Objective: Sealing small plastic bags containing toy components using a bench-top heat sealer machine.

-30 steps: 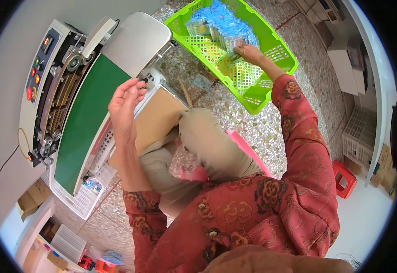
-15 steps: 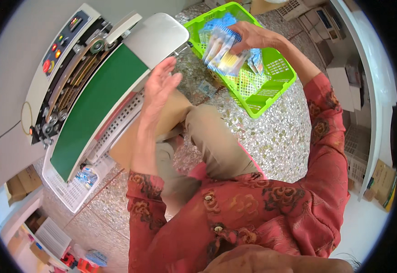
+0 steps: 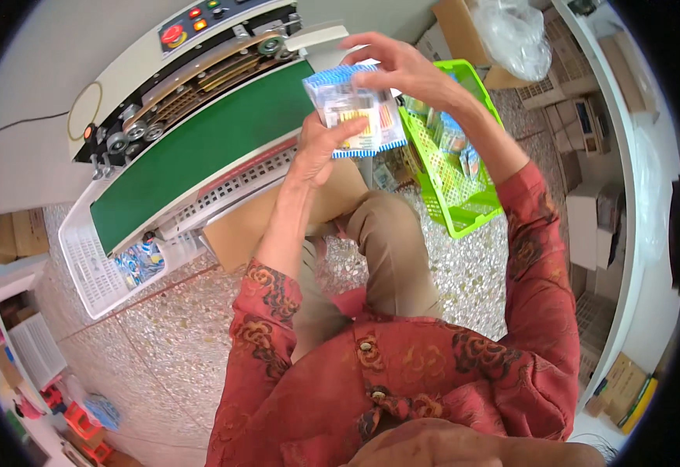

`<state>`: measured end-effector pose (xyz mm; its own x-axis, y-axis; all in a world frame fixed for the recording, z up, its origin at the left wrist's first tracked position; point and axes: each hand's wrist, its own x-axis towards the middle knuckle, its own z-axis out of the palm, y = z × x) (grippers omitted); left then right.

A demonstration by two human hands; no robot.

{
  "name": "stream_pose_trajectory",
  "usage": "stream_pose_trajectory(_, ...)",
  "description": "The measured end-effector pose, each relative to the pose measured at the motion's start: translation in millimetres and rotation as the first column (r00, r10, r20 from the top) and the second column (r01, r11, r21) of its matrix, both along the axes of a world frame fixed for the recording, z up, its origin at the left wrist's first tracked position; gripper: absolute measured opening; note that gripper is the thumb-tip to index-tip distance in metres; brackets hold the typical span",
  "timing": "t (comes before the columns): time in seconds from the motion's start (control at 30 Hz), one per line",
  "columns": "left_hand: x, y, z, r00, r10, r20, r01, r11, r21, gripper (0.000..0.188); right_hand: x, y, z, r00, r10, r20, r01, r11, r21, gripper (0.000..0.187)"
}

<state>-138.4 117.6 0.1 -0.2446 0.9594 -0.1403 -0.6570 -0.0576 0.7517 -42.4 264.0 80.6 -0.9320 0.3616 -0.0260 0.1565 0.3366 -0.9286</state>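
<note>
Several clear packets (image 3: 347, 117) with blue-and-white striped edges are held in an overlapping bunch beside the conveyor. My left hand (image 3: 318, 152) is closed on them from the lower left, its thumb across the front. At their upper right is my right hand (image 3: 406, 74), with fingers spread above the striped edge and the thumb over the packets' top; whether it grips them is hard to see. Below and to the right stands a bright green basket (image 3: 453, 226) with more packets (image 3: 453, 136) inside.
A machine with a green conveyor belt (image 3: 207, 148), rollers and a lit control panel (image 3: 200, 23) stretches along the left. A white tray (image 3: 91, 257) holding small packets sits under its near end. A cardboard box (image 3: 277, 222) is by my knees; shelving (image 3: 628, 272) stands right.
My right hand has brought the packets left from over the basket. My left hand, open and empty before, has closed on them. The view has shifted, bringing the machine lower in the picture.
</note>
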Motion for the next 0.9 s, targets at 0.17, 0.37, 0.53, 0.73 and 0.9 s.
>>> stream_pose_trajectory(0.17, -22.9, -2.3, -0.5, 0.953, 0.281, 0.111, -0.287, 0.957, 0.044, 0.039, -4.2, -21.6, -28.6, 0.898, -0.378, -0.225, 0.304, 0.903, -0.303, 0.033)
stream_pose_trajectory(0.37, -35.4, -8.5, 0.1, 0.939, 0.318, 0.129, -0.327, 0.943, 0.061, 0.038, -21.6, -43.3, -52.7, 0.901, -0.375, -0.219, 0.306, 0.906, -0.291, 0.016)
stream_pose_trajectory(0.53, -37.3, -6.3, -1.6, 0.909, 0.385, 0.162, -0.392, 0.92, 0.012, 0.039, -27.8, -40.0, -52.4, 0.807, -0.517, -0.285, 0.427, 0.845, -0.322, 0.009)
stream_pose_trajectory(0.73, -36.8, -3.9, -5.7, 0.924, 0.371, 0.094, -0.374, 0.927, 0.014, 0.042, -28.8, -41.0, -66.1, 0.875, -0.441, -0.197, 0.367, 0.873, -0.322, 0.008)
stream_pose_trajectory(0.9, -36.2, -0.4, -10.6, 0.93, 0.366, 0.014, -0.366, 0.93, 0.034, 0.037, -25.0, -33.5, -69.3, 0.838, -0.473, -0.272, 0.396, 0.87, -0.293, 0.007)
